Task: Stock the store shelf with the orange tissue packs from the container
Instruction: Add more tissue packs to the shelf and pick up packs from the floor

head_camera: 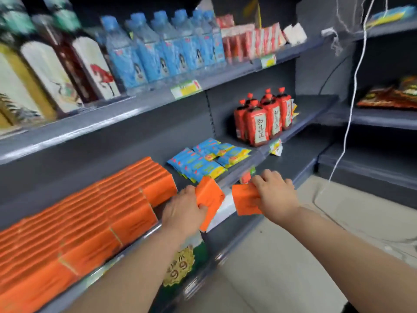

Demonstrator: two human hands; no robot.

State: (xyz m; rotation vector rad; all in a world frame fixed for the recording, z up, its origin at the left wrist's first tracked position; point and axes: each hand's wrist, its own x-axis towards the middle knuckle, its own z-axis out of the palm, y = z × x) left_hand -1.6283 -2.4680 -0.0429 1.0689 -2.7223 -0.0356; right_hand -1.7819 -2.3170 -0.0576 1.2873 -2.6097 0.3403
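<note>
Rows of orange tissue packs (90,213) stand upright along the grey shelf (228,207), filling its left part. My left hand (182,211) grips one orange pack (209,199) at the right end of the rows, above the shelf's front edge. My right hand (274,195) holds a second orange pack (244,201) just to the right, in front of the shelf edge. The container is not in view.
Blue and yellow packets (207,158) lie on the same shelf right of the orange rows, and red pouches (264,118) stand further right. Water bottles (162,48) and larger bottles fill the shelf above. A white cord (352,91) hangs at the right.
</note>
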